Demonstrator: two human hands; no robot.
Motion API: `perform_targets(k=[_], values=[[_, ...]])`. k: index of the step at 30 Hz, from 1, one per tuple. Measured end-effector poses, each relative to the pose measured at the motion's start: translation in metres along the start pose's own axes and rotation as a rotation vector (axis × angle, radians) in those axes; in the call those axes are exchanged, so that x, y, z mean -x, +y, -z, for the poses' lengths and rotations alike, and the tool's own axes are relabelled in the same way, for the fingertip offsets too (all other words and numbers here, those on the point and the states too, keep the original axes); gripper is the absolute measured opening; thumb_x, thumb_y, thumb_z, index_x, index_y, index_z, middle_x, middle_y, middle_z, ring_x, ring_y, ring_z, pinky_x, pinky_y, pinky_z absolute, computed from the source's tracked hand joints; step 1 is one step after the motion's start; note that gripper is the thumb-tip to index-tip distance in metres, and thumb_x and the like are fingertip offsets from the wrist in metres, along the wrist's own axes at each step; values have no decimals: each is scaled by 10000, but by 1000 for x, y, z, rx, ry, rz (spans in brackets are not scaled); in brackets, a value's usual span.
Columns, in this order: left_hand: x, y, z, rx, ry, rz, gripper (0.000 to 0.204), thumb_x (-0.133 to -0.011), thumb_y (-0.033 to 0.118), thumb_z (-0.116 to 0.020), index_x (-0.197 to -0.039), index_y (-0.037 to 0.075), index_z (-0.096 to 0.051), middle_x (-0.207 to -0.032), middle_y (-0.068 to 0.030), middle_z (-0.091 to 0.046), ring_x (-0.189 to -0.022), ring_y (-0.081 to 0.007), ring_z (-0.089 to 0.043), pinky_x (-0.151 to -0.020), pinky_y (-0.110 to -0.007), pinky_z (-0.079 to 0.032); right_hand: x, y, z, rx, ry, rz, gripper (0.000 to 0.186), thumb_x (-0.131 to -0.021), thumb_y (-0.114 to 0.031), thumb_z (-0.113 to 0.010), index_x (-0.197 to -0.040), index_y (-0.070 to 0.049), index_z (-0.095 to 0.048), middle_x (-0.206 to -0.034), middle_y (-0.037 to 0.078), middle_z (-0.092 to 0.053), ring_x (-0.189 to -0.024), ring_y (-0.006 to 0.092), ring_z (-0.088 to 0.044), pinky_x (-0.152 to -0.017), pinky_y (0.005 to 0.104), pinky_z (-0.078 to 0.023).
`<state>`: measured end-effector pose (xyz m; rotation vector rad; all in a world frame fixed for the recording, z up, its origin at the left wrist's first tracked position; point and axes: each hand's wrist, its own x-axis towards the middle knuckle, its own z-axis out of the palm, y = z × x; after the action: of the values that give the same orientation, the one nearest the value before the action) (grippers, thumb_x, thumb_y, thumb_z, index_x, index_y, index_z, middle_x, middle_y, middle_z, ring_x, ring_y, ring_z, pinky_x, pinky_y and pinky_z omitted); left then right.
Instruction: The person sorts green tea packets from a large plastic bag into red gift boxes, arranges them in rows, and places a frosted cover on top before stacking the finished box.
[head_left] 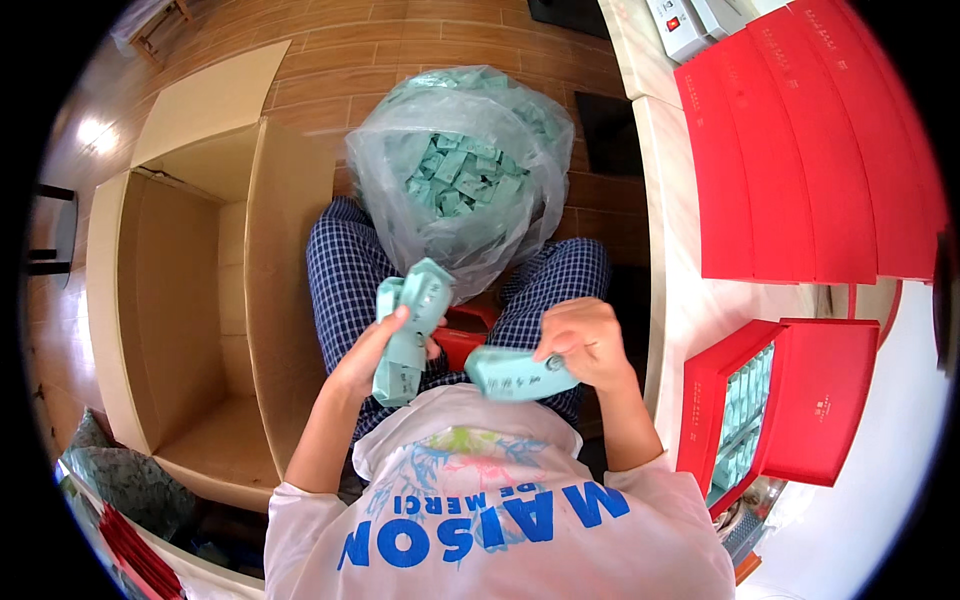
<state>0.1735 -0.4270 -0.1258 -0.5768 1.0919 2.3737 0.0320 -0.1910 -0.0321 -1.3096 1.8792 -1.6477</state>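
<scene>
My left hand [362, 356] is closed around several pale green sachets [426, 298], stacked at crossing angles above my lap. Between the fingers of my right hand [588, 342] is one end of another pale green sachet [512, 376], held slightly tilted in front of my shirt. The two hands are apart. Beyond them, a large clear plastic bag [375, 160] stands open on the floor between my knees. Inside lies a heap of similar sachets [462, 178]. Something red [465, 335], partly hidden, shows between my legs.
An empty cardboard box [170, 310] stands open at my left. On the pale table [672, 200] at my right, an open red gift box [705, 400] holds rows of green sachets. Several closed red boxes [790, 150] lie behind it, near white boxes [680, 30].
</scene>
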Motion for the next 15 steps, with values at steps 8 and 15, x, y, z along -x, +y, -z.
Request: perform_targets(k=[8,15], values=[[-12,1,-52,224,-242,210,619,-889,487,-548,-1269,5,-468,-1114,-207,-613,-978,-271,-648,-814,-358,-553,-34,40,-55,629,103,296,367,-634,-334,-770,-572,-102,-494,-551,-4,-480,-503,162,-450,-445,294,-373],[-24,0,-60,205,-73,29,620,-879,477,-573,-1269,9,-452,-1121,-187,-604,-983,-272,-640,-843,-377,-541,-37,51,-60,536,313,207,225,-672,-193,-766,-729,-69,-586,-700,43,-572,-635,213,-552,-523,305,-448]])
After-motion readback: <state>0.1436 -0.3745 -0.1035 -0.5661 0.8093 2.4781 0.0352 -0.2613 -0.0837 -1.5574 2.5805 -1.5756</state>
